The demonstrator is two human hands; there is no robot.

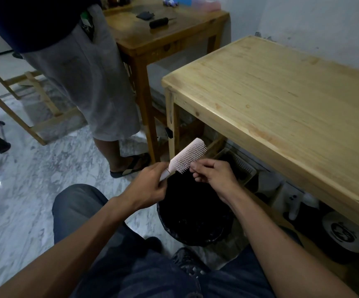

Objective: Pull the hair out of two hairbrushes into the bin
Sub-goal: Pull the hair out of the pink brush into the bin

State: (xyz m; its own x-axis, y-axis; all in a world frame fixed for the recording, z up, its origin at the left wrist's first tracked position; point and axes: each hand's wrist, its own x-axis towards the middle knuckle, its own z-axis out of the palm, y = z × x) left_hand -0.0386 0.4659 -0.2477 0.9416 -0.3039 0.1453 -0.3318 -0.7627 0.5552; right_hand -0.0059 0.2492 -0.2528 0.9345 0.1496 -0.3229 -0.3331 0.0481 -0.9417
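Left hand [150,186]: grip clenched around the handle of a pale pink plastic hairbrush [187,157], held tilted above the bin [195,216]. Brush head is oblong with rounded end, carrying dense rows of thin pale bristles that face the right hand [212,172]. Right hand: fingertips pinched together at the lower bristles; whether hair lies between them cannot be told. Bin: round, lined with a glossy, crinkled black bag, standing on the floor [45,168] directly beneath both hands, between the seated person's knees in dark denim. Floor: polished marble-patterned tile, grey-white veining. To the right, a light, unfinished wooden table [281,100] with visible grain, flat rectangular top bare. Behind it, a darker varnished wooden table [163,33] bearing a second, black brush [159,22]. A standing person in grey shorts and sandals is beside it
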